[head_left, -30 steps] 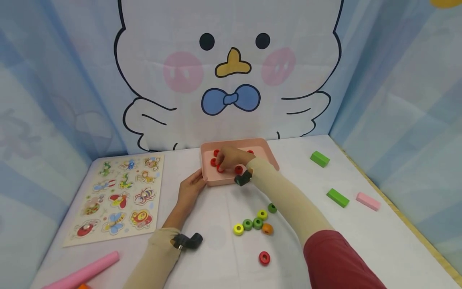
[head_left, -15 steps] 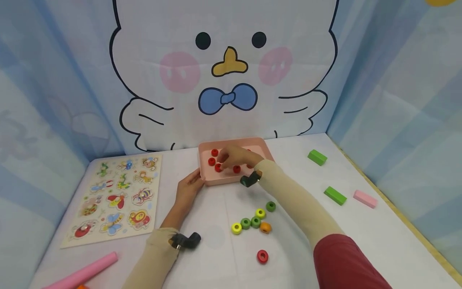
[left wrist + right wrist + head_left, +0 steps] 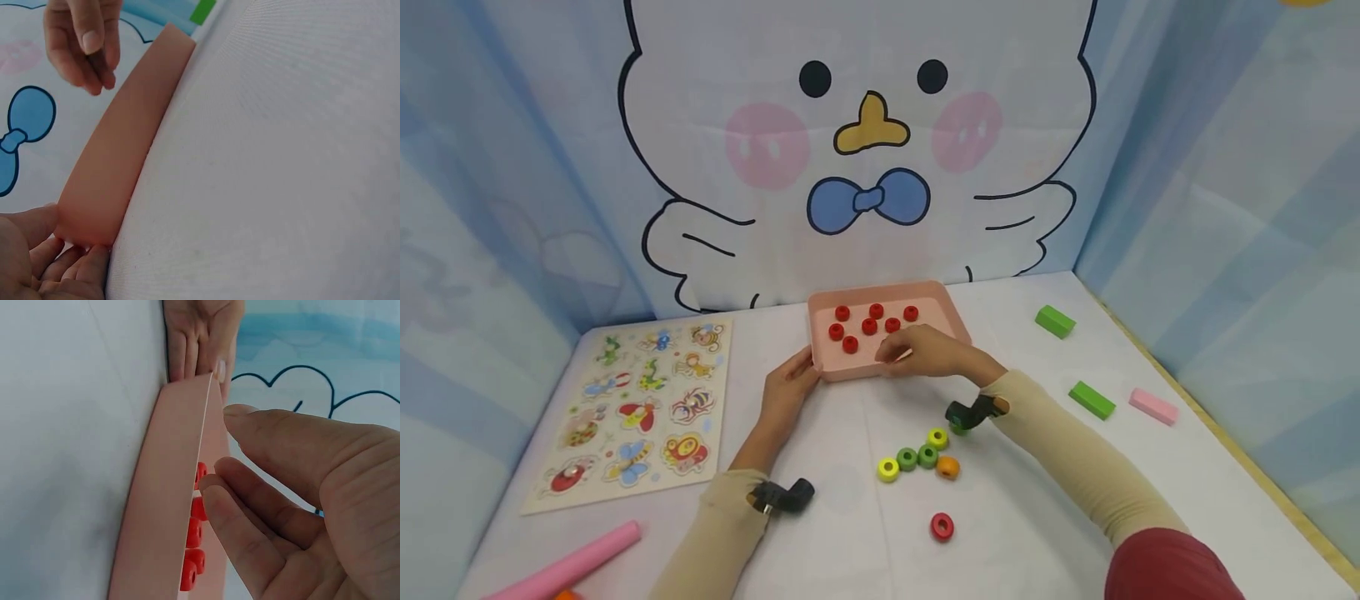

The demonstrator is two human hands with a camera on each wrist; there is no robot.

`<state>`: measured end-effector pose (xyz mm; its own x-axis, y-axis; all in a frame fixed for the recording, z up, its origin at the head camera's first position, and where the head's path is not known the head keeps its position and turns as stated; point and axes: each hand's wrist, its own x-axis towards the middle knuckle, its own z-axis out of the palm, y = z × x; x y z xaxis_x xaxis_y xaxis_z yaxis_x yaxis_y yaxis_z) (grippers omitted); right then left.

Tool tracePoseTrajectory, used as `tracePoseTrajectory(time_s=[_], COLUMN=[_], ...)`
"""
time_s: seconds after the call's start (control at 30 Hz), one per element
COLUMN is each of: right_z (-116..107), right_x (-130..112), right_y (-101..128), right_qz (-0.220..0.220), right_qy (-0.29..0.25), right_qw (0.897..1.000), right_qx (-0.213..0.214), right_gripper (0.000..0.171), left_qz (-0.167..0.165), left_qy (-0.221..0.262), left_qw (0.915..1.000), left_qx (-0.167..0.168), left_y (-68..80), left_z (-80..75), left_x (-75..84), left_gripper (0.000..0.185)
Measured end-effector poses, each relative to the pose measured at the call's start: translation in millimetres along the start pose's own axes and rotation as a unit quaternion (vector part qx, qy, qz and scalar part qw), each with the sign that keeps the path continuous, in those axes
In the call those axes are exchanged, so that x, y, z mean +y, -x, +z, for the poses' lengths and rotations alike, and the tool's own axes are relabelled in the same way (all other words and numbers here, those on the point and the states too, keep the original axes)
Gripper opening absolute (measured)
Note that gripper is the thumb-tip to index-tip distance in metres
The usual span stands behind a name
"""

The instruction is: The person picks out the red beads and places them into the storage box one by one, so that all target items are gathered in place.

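Observation:
A shallow pink tray (image 3: 940, 302) lies near the back of the table, with several red beads (image 3: 869, 326) spread over its floor. My left hand (image 3: 786, 393) holds the tray's near left corner, thumb at the rim and fingers against the outer wall (image 3: 115, 150). Over the tray's front right part hovers my right hand (image 3: 928, 352). In the right wrist view its thumb and fingers (image 3: 240, 534) are apart and loosely bent, with nothing between them, just beside the rim. That hand hides part of the tray in the head view.
Before the tray lie yellow beads (image 3: 887, 477), green beads (image 3: 907, 465), an orange bead (image 3: 948, 468) and a red bead (image 3: 933, 528). Green blocks (image 3: 1092, 400) and a pink block (image 3: 1153, 406) lie right. An insect puzzle board (image 3: 655, 446) and pink rod (image 3: 576, 567) are left.
My right hand has let go of a red bead in the tray and drawn back toward the right front, uncovering more beads. My left hand stays on the tray's corner.

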<state>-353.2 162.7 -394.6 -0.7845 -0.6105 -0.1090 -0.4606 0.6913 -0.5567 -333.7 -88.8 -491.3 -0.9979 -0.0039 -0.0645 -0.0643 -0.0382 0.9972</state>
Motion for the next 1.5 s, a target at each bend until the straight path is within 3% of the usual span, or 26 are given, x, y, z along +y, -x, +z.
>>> tracePoseTrajectory(time_s=[0.33, 0.6, 0.83, 1.0, 1.2, 1.5], right_z=[17.3, 50.8, 73.7, 81.6, 83.7, 89.0], right_x=[-12.9, -15.9, -13.2, -11.5, -13.9, -12.2], right_y=[60.0, 105.8, 140.7, 150.6, 146.4, 153.6], right_qz=[-0.041, -0.061, -0.100, -0.112, -0.127, -0.097], right_qy=[-0.092, -0.135, -0.169, -0.165, -0.147, -0.126], right_qw=[0.995, 0.988, 0.980, 0.977, 0.977, 0.983], right_qx=[-0.006, -0.037, -0.043, -0.078, -0.092, -0.090], right_gripper=[0.030, 0.024, 0.024, 0.028, 0.027, 0.018], left_qz=[-0.001, -0.013, 0.008, 0.005, 0.004, 0.012], left_qy=[-0.003, 0.005, -0.008, -0.016, 0.001, 0.017], left_qw=[1.0000, 0.9999, 0.9999, 0.9998, 1.0000, 0.9998], left_qx=[0.003, 0.003, -0.008, -0.008, -0.001, -0.008], left_y=[1.5, 2.3, 1.2, 0.3, -1.4, -2.1], left_z=[-5.7, -2.3, 1.1, -2.9, -13.3, -3.9], left_x=[-2.3, -7.6, -5.7, -0.1, 4.3, -1.0], left_gripper=[0.051, 0.050, 0.049, 0.051, 0.051, 0.050])
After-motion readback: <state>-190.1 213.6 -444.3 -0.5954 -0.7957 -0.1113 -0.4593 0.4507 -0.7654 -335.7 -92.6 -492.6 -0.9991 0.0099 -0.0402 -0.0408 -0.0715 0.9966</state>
